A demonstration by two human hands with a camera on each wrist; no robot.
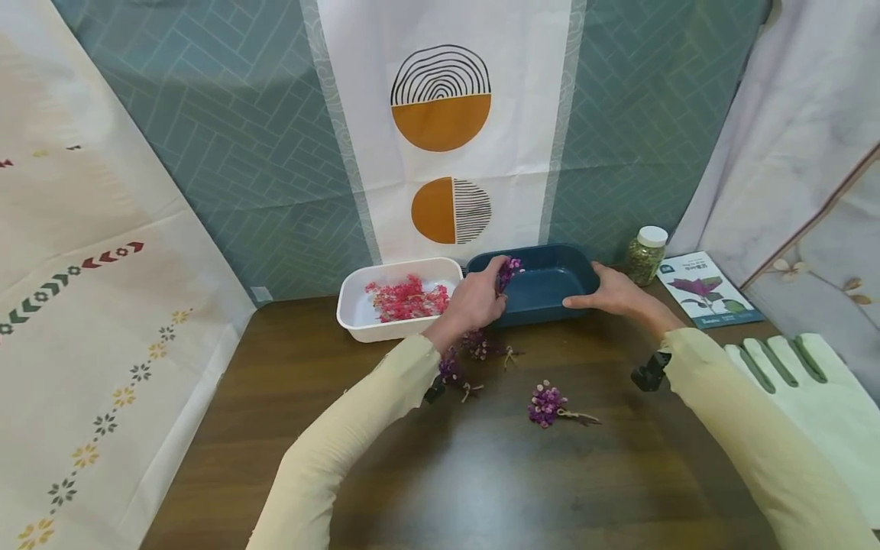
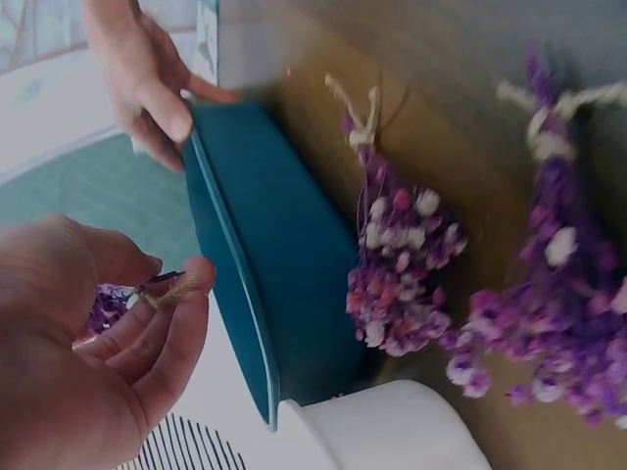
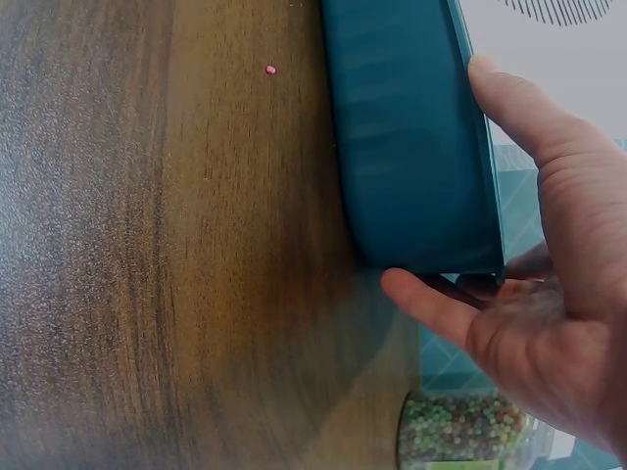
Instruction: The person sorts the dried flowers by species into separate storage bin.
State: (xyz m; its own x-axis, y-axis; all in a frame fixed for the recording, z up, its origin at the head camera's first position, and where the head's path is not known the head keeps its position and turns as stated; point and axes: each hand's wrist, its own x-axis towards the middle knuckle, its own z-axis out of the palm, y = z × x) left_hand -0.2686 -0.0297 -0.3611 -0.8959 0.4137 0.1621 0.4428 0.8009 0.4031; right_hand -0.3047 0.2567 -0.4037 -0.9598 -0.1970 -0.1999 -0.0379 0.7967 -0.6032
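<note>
While the left hand (image 1: 474, 299) pinches a twine-tied bunch of small purple flowers (image 1: 509, 273) over a dark-teal, rounded rectangular container (image 1: 543, 313), the right hand (image 1: 612, 292) grips the container's right end.

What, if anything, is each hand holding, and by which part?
The left hand pinches a purple flower bunch by its tied stems; the right hand grips the teal bin by its right end, thumb on the rim.
</note>
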